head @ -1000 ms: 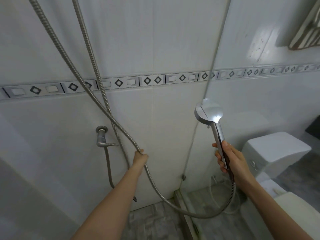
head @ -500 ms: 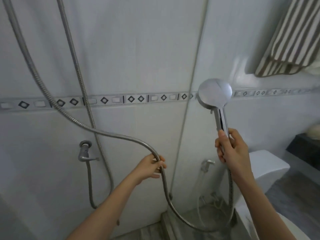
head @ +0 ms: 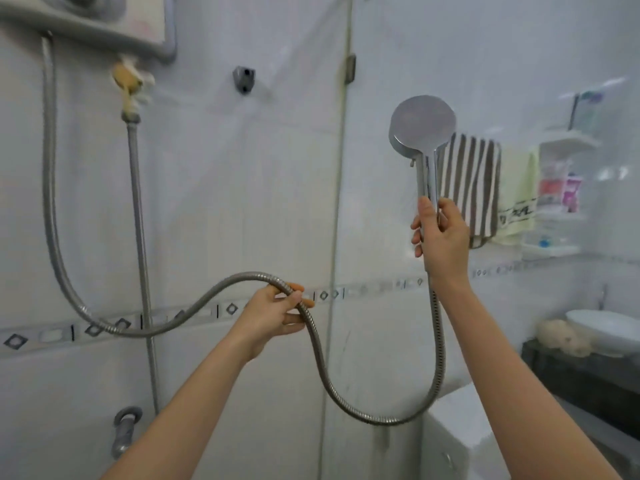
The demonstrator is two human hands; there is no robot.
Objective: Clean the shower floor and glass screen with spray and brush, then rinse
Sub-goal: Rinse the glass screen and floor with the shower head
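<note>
My right hand (head: 441, 237) grips the handle of the chrome shower head (head: 421, 123) and holds it upright, its round face turned away from me. The metal hose (head: 438, 358) loops down from the handle and rises to my left hand (head: 273, 315), which grips it at the top of its curve. From there the hose sags left and climbs to the water heater (head: 90, 19) at the top left. The glass screen (head: 381, 220) stands between me and the room on the right, its edge running down the middle.
An empty wall holder (head: 244, 79) for the shower head sits high on the tiles. A second hose (head: 138, 220) drops from a valve to a tap (head: 125, 429) at lower left. Beyond the glass: striped towel (head: 471, 181), shelf rack (head: 561, 192), basin (head: 606, 330), toilet tank (head: 460, 431).
Both hands have risen with the shower head and hose, and my view has tilted up, bringing the water heater, wall holder and shelf rack into sight.
</note>
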